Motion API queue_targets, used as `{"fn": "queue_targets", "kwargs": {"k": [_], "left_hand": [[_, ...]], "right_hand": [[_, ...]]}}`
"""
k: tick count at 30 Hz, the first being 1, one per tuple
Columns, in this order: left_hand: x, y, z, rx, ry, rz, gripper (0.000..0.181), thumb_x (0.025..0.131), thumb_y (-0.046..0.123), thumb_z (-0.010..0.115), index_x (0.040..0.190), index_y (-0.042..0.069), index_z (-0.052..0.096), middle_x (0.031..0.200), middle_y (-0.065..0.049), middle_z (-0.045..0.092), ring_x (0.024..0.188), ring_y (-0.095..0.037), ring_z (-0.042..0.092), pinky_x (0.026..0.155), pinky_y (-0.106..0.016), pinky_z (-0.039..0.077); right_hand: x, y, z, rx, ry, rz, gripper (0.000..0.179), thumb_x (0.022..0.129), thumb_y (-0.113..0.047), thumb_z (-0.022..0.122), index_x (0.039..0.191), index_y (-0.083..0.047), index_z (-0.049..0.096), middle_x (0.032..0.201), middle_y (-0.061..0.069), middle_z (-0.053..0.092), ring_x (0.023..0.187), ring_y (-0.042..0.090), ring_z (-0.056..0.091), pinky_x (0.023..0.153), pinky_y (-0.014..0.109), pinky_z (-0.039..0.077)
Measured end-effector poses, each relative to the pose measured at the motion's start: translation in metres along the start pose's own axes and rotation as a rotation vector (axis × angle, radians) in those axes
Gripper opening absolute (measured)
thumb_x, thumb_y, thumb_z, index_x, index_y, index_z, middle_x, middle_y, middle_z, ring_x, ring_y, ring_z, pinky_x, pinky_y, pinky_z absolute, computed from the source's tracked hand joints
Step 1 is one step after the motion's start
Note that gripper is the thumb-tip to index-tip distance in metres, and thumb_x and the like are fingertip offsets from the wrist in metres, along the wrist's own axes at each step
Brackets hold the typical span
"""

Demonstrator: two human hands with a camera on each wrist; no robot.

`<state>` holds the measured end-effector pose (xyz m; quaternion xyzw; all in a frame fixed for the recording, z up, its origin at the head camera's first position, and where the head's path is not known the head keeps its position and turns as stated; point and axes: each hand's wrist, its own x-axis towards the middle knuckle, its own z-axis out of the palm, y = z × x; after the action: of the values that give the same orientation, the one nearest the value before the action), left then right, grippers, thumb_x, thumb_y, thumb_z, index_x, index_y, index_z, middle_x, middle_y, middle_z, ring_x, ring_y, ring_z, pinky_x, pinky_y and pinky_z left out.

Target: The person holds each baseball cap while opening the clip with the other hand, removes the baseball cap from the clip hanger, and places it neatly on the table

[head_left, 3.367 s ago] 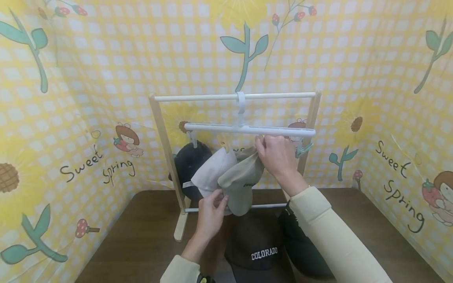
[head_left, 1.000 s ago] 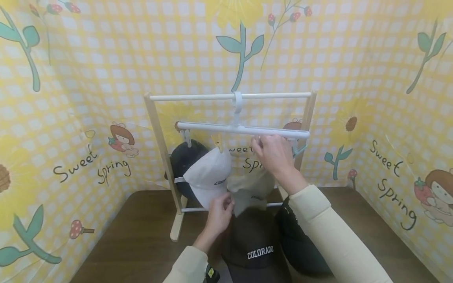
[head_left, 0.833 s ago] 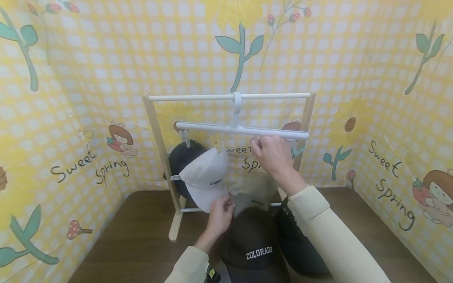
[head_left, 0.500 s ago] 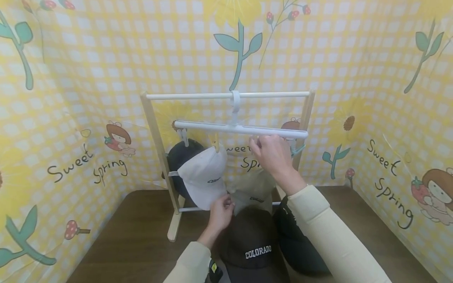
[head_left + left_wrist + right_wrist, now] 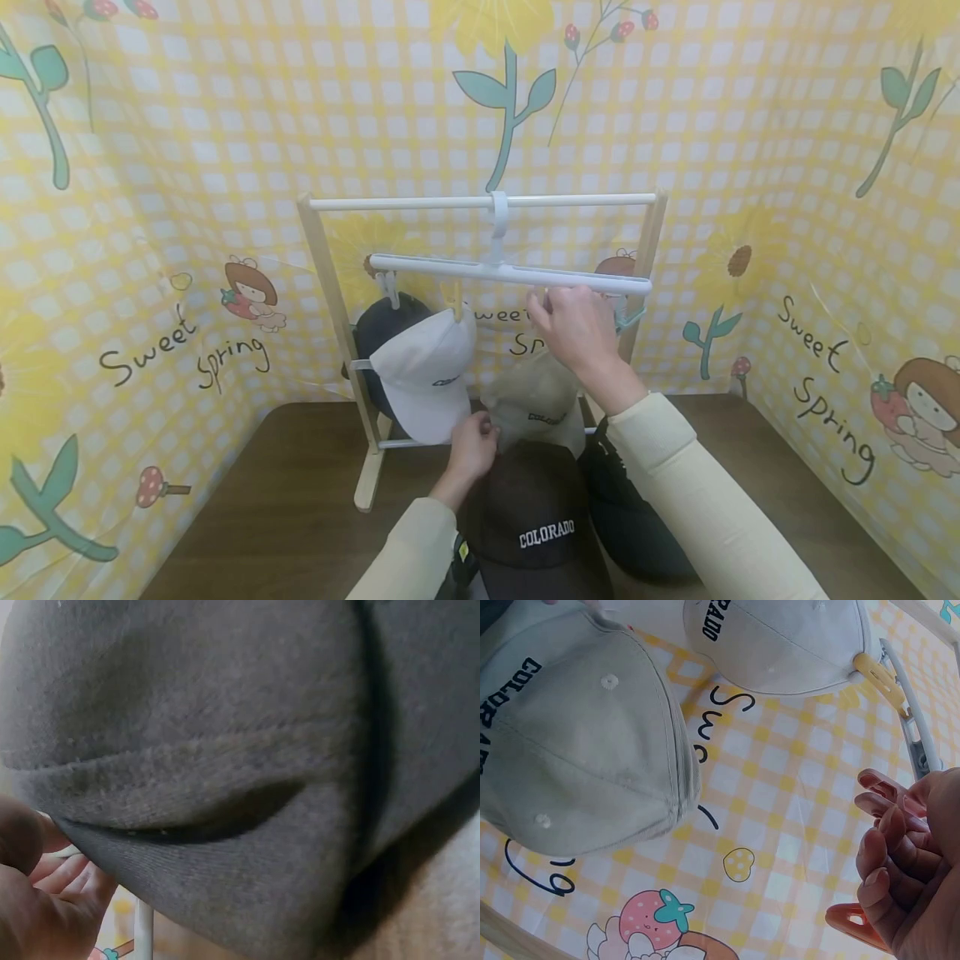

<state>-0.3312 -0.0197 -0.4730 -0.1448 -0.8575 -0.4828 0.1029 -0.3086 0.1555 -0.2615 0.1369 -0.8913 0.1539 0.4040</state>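
My left hand (image 5: 474,446) pinches the edge of a khaki cap (image 5: 536,396), which is below the hanger's right half. Grey-brown cloth (image 5: 210,712) fills most of the left wrist view beside the fingers. Just under the white hanger bar (image 5: 510,273), my right hand (image 5: 581,329) pinches a pinkish clip (image 5: 877,791); its two tips stand apart from the khaki cap. A white cap (image 5: 427,379) hangs from a yellow clip (image 5: 457,302). Behind it a black cap (image 5: 386,317) hangs from a white clip (image 5: 388,290).
A wooden rack (image 5: 322,283) carries the hanger on its white top rod (image 5: 405,203). A brown COLORADO cap (image 5: 536,500) and a dark cap (image 5: 630,525) lie on the brown table (image 5: 300,492). Right of my right hand hangs a teal clip (image 5: 632,318).
The khaki cap was up by my right hand, clear of the brown cap; since then it has dropped lower, below the right hand. The white cap has swung left. Lately both hands have barely moved.
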Motion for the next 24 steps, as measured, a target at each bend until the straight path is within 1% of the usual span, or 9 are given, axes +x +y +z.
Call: {"fn": "queue_targets", "kwargs": {"k": [4, 6, 7, 9, 12, 15, 19, 21, 24], "left_hand": [[0.002, -0.001, -0.001, 0.040, -0.044, -0.048, 0.028, 0.100, 0.005, 0.058, 0.121, -0.013, 0.062, 0.102, -0.025, 0.071, 0.093, -0.037, 0.070, 0.085, -0.050, 0.057], [0.001, -0.001, -0.003, 0.052, -0.083, -0.065, 0.034, 0.104, 0.009, 0.053, 0.126, -0.015, 0.057, 0.108, -0.027, 0.069, 0.101, -0.040, 0.067, 0.088, -0.052, 0.055], [0.001, -0.001, -0.004, 0.051, -0.110, -0.070, 0.036, 0.105, 0.011, 0.050, 0.128, -0.016, 0.055, 0.110, -0.029, 0.067, 0.102, -0.042, 0.066, 0.088, -0.054, 0.055], [-0.001, -0.002, -0.005, 0.056, -0.166, -0.061, 0.041, 0.108, 0.014, 0.044, 0.134, -0.017, 0.050, 0.118, -0.034, 0.063, 0.111, -0.048, 0.062, 0.093, -0.058, 0.052], [-0.004, -0.003, -0.007, 0.039, -0.260, -0.037, 0.046, 0.111, 0.016, 0.036, 0.142, -0.016, 0.043, 0.135, -0.036, 0.056, 0.127, -0.051, 0.054, 0.103, -0.061, 0.045], [-0.007, -0.005, -0.008, 0.023, -0.321, -0.014, 0.047, 0.111, 0.017, 0.033, 0.147, -0.013, 0.041, 0.145, -0.032, 0.050, 0.137, -0.048, 0.047, 0.111, -0.060, 0.039], [-0.011, -0.007, -0.010, 0.010, -0.335, -0.010, 0.047, 0.111, 0.019, 0.036, 0.146, -0.012, 0.044, 0.144, -0.031, 0.052, 0.136, -0.047, 0.047, 0.112, -0.060, 0.038], [-0.013, -0.008, -0.013, 0.011, -0.324, -0.003, 0.046, 0.111, 0.021, 0.037, 0.143, -0.011, 0.047, 0.140, -0.030, 0.056, 0.134, -0.046, 0.050, 0.111, -0.060, 0.039], [-0.017, -0.010, -0.019, 0.015, -0.325, 0.009, 0.045, 0.112, 0.024, 0.037, 0.137, -0.009, 0.054, 0.127, -0.025, 0.064, 0.124, -0.042, 0.058, 0.105, -0.058, 0.045]], "right_hand": [[0.000, 0.000, 0.001, 0.000, 0.006, -0.005, 0.060, 0.104, -0.032, 0.048, 0.047, -0.018, 0.038, 0.039, -0.006, 0.032, 0.037, 0.011, 0.025, 0.036, 0.028, 0.021], [0.000, 0.000, 0.001, -0.002, 0.009, -0.011, 0.060, 0.104, -0.032, 0.048, 0.046, -0.018, 0.038, 0.039, -0.006, 0.031, 0.037, 0.011, 0.025, 0.036, 0.028, 0.021], [0.000, -0.001, 0.001, -0.001, 0.010, -0.014, 0.061, 0.104, -0.032, 0.048, 0.046, -0.018, 0.038, 0.039, -0.006, 0.031, 0.037, 0.011, 0.025, 0.036, 0.028, 0.021], [0.000, -0.001, 0.001, -0.001, 0.014, -0.014, 0.061, 0.104, -0.032, 0.049, 0.046, -0.018, 0.038, 0.039, -0.006, 0.031, 0.037, 0.011, 0.024, 0.036, 0.028, 0.021], [0.000, -0.002, 0.000, -0.003, 0.015, -0.007, 0.060, 0.104, -0.032, 0.050, 0.046, -0.018, 0.039, 0.039, -0.006, 0.032, 0.037, 0.011, 0.025, 0.036, 0.028, 0.021], [-0.001, -0.002, 0.001, 0.004, 0.011, -0.001, 0.060, 0.104, -0.031, 0.051, 0.046, -0.018, 0.039, 0.039, -0.006, 0.033, 0.037, 0.011, 0.026, 0.036, 0.028, 0.021], [-0.001, -0.002, 0.001, 0.002, 0.009, 0.000, 0.060, 0.103, -0.030, 0.053, 0.046, -0.018, 0.039, 0.039, -0.006, 0.033, 0.037, 0.011, 0.027, 0.036, 0.028, 0.022], [-0.001, -0.002, 0.001, -0.004, 0.014, -0.001, 0.060, 0.103, -0.030, 0.053, 0.046, -0.018, 0.039, 0.039, -0.006, 0.032, 0.037, 0.011, 0.027, 0.036, 0.028, 0.022], [-0.002, -0.002, 0.001, -0.012, 0.019, -0.001, 0.059, 0.103, -0.031, 0.054, 0.047, -0.018, 0.039, 0.039, -0.006, 0.033, 0.037, 0.011, 0.026, 0.036, 0.028, 0.022]]}}
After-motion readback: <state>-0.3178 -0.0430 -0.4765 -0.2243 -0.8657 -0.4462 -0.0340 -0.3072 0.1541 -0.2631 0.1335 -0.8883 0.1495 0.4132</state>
